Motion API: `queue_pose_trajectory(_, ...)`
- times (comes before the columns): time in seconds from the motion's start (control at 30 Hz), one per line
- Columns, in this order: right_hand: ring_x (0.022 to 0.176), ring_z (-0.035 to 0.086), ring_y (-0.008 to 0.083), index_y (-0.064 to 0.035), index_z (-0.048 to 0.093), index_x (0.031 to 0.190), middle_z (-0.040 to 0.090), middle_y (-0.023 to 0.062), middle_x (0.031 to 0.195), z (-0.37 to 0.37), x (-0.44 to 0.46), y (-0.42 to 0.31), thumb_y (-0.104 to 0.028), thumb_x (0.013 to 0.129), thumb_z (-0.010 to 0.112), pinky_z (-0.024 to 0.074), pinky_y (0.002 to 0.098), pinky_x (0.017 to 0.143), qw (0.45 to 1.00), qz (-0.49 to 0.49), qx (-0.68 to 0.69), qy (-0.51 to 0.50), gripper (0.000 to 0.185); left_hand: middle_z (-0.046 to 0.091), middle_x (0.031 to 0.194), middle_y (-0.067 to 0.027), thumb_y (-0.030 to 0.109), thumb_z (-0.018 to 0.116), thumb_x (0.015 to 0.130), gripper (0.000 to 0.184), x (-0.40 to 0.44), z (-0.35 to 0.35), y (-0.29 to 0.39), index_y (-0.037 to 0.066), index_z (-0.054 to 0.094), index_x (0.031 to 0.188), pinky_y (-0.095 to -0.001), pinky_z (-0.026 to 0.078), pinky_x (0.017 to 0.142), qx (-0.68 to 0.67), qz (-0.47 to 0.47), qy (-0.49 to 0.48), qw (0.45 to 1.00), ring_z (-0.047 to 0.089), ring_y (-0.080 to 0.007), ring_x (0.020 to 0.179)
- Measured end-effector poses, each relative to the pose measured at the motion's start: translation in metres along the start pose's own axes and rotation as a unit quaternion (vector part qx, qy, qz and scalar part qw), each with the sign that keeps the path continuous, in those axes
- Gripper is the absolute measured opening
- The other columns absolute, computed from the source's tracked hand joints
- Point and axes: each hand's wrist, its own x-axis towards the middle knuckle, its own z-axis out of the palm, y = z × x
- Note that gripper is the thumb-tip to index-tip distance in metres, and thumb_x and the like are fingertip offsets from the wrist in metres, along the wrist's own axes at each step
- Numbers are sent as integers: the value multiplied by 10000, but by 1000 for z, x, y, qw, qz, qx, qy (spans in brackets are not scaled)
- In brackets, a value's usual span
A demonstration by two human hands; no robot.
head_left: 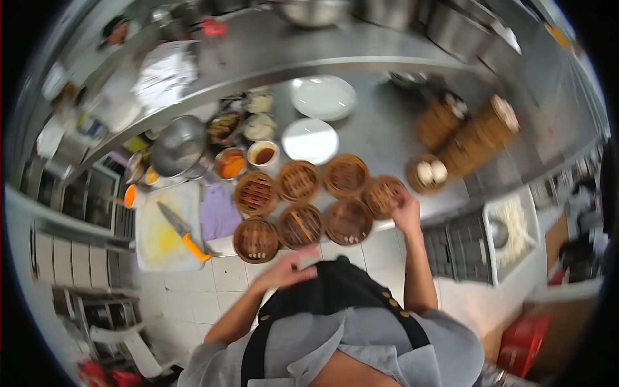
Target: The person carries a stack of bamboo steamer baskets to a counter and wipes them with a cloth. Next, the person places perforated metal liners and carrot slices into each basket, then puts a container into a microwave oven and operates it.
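The rightmost round, tan bamboo steamer lies beneath the right hand's curled fingers; whether they clamp it, I cannot tell. The left hand's blurred fingers part above the black apron.

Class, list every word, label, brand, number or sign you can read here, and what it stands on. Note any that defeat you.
No text is readable.
Container with blue and yellow patches, upper left: too blurred to read.
Lower-row left steamer and lower-row right steamer: pale marks, too small to tell if they are writing.
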Motion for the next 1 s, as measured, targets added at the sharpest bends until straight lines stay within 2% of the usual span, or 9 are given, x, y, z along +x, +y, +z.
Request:
queue_pose_trajectory(0.07, 832, 633, 125, 14, 600, 1173, 677, 61, 901, 27, -16, -30, -66, 848, 641, 519, 286, 736, 971, -46, 165, -166, 337, 458, 1425, -87, 267, 478, 1003, 458, -57, 12, 18, 77, 419, 1416, -326, 228, 1128, -276, -98, -4, 956, 362, -193, 1350)
queue_pose_trajectory(0.1, 851, 627, 105, -12, 593, 1202, 664, 39, 946, 60, -22, -14, 1, 844, 629, 524, 264, 759, 939, -71, 239, -239, 360, 458, 1425, -87, 267, 478, 1003, 458, -73, -16, 19, 77, 419, 1416, -326, 228, 1128, -258, -76, 76, 960, 362, -193, 1350)
queue_pose_trajectory(0.17, 902, 621, 107, -27, 578, 1226, 643, 69, 1102, 73, -58, -91, 93, 816, 616, 525, 272, 799, 836, -80, 324, -436, 429, 456, 1427, -87, 144, 619, 922, 503, -120, -67, 34, 63, 456, 1390, -364, 310, 1098, -151, -7, -128, 980, 386, -217, 1335)
queue_pose_trajectory(0.23, 1054, 596, 149, 6, 583, 1228, 581, 87, 1265, 91, -90, -128, -25, 878, 624, 484, 283, 866, 744, -105, 268, -603, 354, 546, 1327, -93, 92, 682, 866, 500, -158, -124, 72, 48, 514, 1334, -331, 453, 977, -219, -71, -23, 973, 502, -212, 1236)
queue_pose_trajectory(0.3, 1075, 592, 162, -11, 601, 1231, 573, 73, 1293, 122, -109, -140, -113, 927, 594, 463, 272, 888, 647, -176, 236, -703, 321, 594, 1255, -96, 109, 701, 841, 384, -191, -186, 121, 45, 606, 1207, -298, 504, 869, 73, -58, 215, 972, 579, -190, 1108)
queue_pose_trajectory(0.43, 872, 615, 105, 11, 671, 1100, 703, 60, 980, 146, -109, -106, -208, 938, 611, 478, 240, 797, 750, -37, 30, -659, 279, 659, 1032, -53, 165, 680, 853, 288, -238, -303, 182, 31, 644, 1106, -268, 520, 768, 159, 81, 578, 796, 624, -139, 949)
queue_pose_trajectory(0.6, 818, 651, 106, 14, 670, 1075, 713, 65, 917, 144, -120, -136, -161, 872, 691, 498, 236, 704, 814, -9, 24, -580, 268, 679, 849, -41, 89, 662, 817, 190, -268, -398, 222, 41, 678, 1000, -258, 491, 637, 260, 63, 718, 642, 586, -105, 689)
queue_pose_trajectory(0.83, 783, 654, 123, 55, 627, 1105, 705, 96, 929, 141, -149, -179, -40, 877, 661, 512, 229, 681, 842, 4, 224, -491, 250, 629, 914, -100, 106, 684, 795, 250, -190, -399, 204, 56, 640, 1036, -333, 500, 644, 406, 139, 584, 689, 589, -191, 621)
queue_pose_trajectory(1.0, 839, 616, 90, 4, 636, 1138, 661, 49, 918, 123, -140, -243, 8, 869, 656, 508, 217, 749, 850, -56, 238, -467, 270, 563, 1072, -128, 144, 781, 706, 365, -155, -436, 189, 35, 585, 993, -447, 474, 800, 463, 46, 606, 645, 567, -378, 939)
